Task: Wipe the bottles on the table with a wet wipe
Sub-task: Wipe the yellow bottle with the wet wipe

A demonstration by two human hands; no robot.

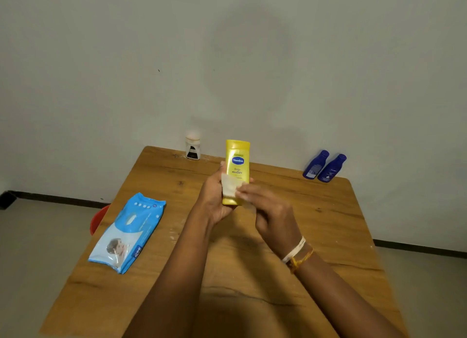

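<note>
I hold a yellow lotion bottle point(237, 161) upright above the middle of the wooden table point(316, 224). My left hand point(214, 198) grips its lower part from the left. My right hand point(270, 211) presses a white wet wipe point(230, 187) against the bottle's lower front. Two dark blue bottles point(324, 167) stand side by side at the far right corner. A small white bottle point(193, 148) with a dark label stands at the far edge, by the wall.
A blue pack of wet wipes point(129, 233) lies flat near the table's left edge. Something red point(98, 219) shows below that edge, on the floor side. A grey wall runs right behind the table.
</note>
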